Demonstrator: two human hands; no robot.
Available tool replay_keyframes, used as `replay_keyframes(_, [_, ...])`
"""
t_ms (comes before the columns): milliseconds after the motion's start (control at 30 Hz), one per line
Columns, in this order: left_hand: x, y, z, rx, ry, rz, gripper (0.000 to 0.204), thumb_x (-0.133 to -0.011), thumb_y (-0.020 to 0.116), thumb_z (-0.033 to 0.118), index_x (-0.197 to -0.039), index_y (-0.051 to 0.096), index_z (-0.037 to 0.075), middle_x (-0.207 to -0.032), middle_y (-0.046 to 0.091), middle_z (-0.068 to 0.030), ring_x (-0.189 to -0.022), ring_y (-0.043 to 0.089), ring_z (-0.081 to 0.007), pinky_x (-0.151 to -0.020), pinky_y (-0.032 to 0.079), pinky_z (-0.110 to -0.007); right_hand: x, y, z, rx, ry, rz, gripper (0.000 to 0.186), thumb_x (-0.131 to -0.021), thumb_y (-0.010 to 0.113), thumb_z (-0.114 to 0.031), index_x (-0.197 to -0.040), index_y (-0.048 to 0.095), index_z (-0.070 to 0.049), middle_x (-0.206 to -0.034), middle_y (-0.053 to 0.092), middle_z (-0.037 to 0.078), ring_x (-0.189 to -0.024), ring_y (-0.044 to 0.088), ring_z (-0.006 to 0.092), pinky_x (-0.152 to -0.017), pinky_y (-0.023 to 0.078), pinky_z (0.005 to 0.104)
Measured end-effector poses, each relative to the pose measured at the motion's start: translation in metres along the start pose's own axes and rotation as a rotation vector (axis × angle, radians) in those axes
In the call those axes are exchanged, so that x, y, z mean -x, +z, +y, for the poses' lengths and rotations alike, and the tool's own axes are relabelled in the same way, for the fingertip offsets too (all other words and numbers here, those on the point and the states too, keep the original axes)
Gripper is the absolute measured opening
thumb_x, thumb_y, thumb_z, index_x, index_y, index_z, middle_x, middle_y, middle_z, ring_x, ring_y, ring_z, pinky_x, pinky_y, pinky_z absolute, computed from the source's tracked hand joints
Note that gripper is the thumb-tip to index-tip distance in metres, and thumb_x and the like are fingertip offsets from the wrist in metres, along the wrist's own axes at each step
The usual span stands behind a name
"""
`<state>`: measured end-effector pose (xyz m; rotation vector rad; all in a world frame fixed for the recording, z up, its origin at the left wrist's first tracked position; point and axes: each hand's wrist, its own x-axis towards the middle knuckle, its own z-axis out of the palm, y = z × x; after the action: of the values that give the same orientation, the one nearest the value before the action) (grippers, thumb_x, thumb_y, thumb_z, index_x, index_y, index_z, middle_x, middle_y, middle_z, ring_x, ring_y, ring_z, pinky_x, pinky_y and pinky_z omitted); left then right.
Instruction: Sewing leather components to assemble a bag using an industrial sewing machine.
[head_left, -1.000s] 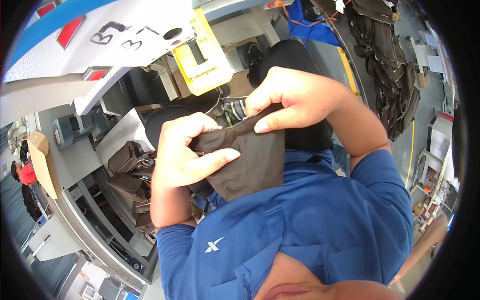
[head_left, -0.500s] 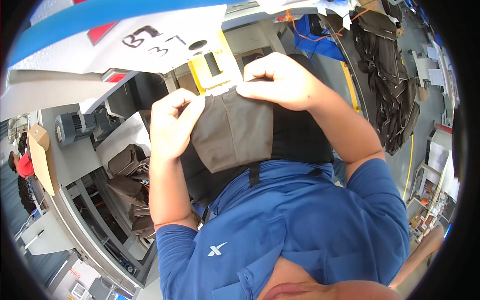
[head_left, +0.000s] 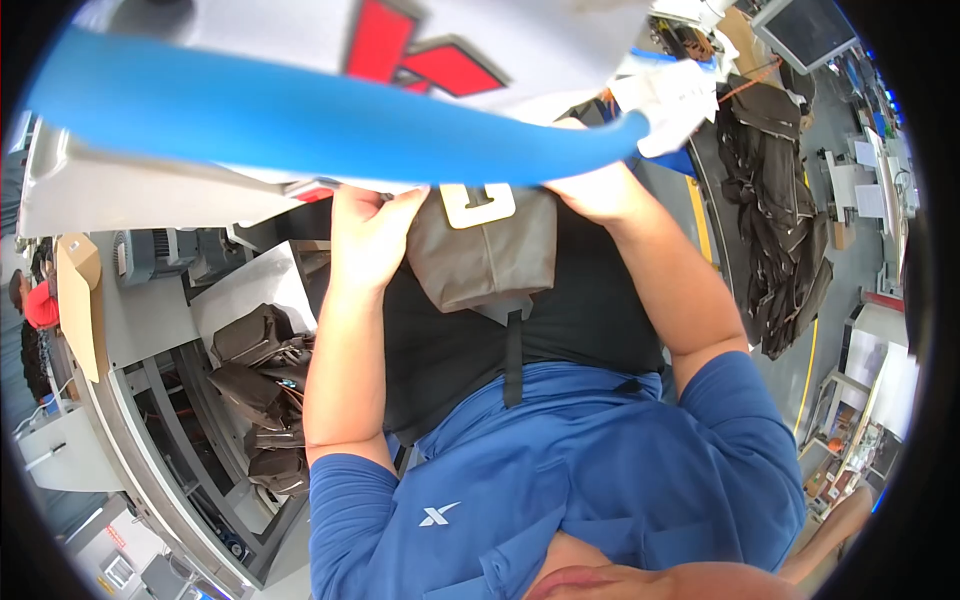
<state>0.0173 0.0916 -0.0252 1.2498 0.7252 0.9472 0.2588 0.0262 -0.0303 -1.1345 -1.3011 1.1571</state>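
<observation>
A grey-brown leather-like piece (head_left: 482, 262) with a seam down its middle hangs over my lap, its far edge under a white machine head (head_left: 250, 30). My left hand (head_left: 372, 238) is closed on the piece's left top corner, thumb along the edge. At the right top corner, my right hand (head_left: 598, 192) grips the piece; a blue tube (head_left: 330, 135) across the front of the machine hides most of its fingers. A pale yellow slotted plate (head_left: 478, 206) lies over the piece's top middle.
Stacked dark brown sewn pieces (head_left: 262, 375) sit on the left beside a metal frame (head_left: 175, 420). A grey motor (head_left: 150, 255) is behind them. More dark brown pieces (head_left: 765, 200) hang in a long heap at the right. A monitor (head_left: 808, 30) stands far right.
The view has shifted, so the blue tube now covers the piece's far edge and my right fingers. The piece sits farther under the machine, below the yellow plate. Both hands still hold it.
</observation>
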Motion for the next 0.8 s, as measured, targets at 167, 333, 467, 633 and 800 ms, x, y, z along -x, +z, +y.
replay_keyframes(167, [-0.003, -0.001, -0.006, 0.059, -0.071, 0.042, 0.027, -0.092, 0.069, -0.003, -0.119, 0.064, -0.003, -0.117, 0.067, -0.0063, -0.107, 0.063, -0.0152, -0.097, 0.050, -0.031, -0.006, 0.003, -0.001, -0.137, -0.172, 0.063, 0.015, -0.095, 0.070, -0.016, -0.101, 0.069, -0.002, -0.092, 0.065, 0.004, -0.088, 0.059, 0.0131, -0.080, 0.049, 0.0308])
replay_keyframes(333, [-0.002, -0.013, -0.028, 0.080, -0.037, 0.080, 0.022, -0.094, 0.070, 0.001, -0.116, 0.065, 0.000, -0.113, 0.067, -0.0064, -0.104, 0.063, -0.0158, -0.095, 0.051, -0.031, -0.005, -0.004, 0.006, -0.045, -0.049, 0.060, 0.025, -0.092, 0.073, -0.009, -0.114, 0.065, -0.001, -0.102, 0.065, 0.004, -0.096, 0.059, 0.0143, -0.085, 0.050, 0.0326])
replay_keyframes(467, [-0.010, -0.035, -0.055, 0.375, -0.033, 0.041, 0.017, -0.098, 0.066, 0.008, -0.114, 0.065, 0.002, -0.112, 0.067, -0.0084, -0.100, 0.063, -0.0178, -0.093, 0.052, -0.033, -0.011, -0.005, 0.023, 0.037, -0.268, 0.164, 0.031, -0.090, 0.075, -0.006, -0.118, 0.063, -0.001, -0.101, 0.065, 0.004, -0.095, 0.060, 0.0140, -0.084, 0.051, 0.0318])
replay_keyframes(633, [-0.007, -0.045, -0.074, 0.170, -0.035, 0.210, 0.010, -0.096, 0.065, 0.010, -0.105, 0.061, 0.008, -0.098, 0.065, -0.0040, -0.092, 0.062, -0.0152, -0.081, 0.054, -0.032, -0.007, -0.014, 0.041, -0.221, -0.029, 0.056, 0.028, -0.093, 0.070, -0.006, -0.120, 0.064, 0.000, -0.104, 0.069, 0.006, -0.090, 0.064, 0.0153, -0.081, 0.054, 0.0330])
replay_keyframes(800, [0.003, -0.036, -0.079, 0.175, 0.043, 0.139, 0.036, -0.094, 0.067, 0.008, -0.129, 0.060, 0.001, -0.124, 0.065, -0.0104, -0.115, 0.062, -0.0226, -0.096, 0.054, -0.041, -0.008, -0.014, 0.060, -0.125, -0.185, -0.044, 0.026, -0.098, 0.062, -0.008, -0.122, 0.065, 0.001, -0.115, 0.070, 0.010, -0.104, 0.066, 0.0195, -0.091, 0.054, 0.0361])
